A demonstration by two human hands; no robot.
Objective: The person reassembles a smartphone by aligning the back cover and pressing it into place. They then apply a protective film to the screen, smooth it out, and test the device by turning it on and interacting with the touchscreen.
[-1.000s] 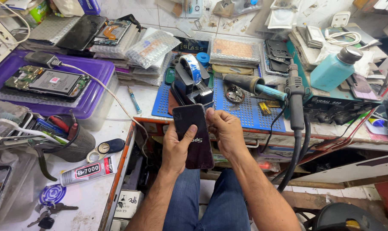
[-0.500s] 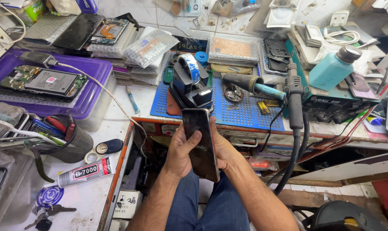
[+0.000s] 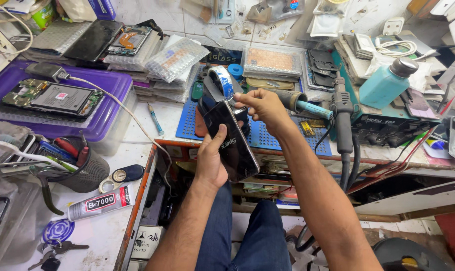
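Gripped around its lower half, the black phone (image 3: 231, 140) sits tilted in the left hand (image 3: 211, 159) over the bench edge, steadying it. Pinched narrow, the right hand (image 3: 261, 106) works its top corner above the blue mat (image 3: 267, 136).

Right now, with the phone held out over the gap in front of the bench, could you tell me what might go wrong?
The black phone rests mainly in the left hand, above the person's lap rather than the bench; a slip could drop it. The right hand works at its top edge close to the hot-air handle and soldering iron; an elbow could perhaps snag their cables or knock the blue bottle.
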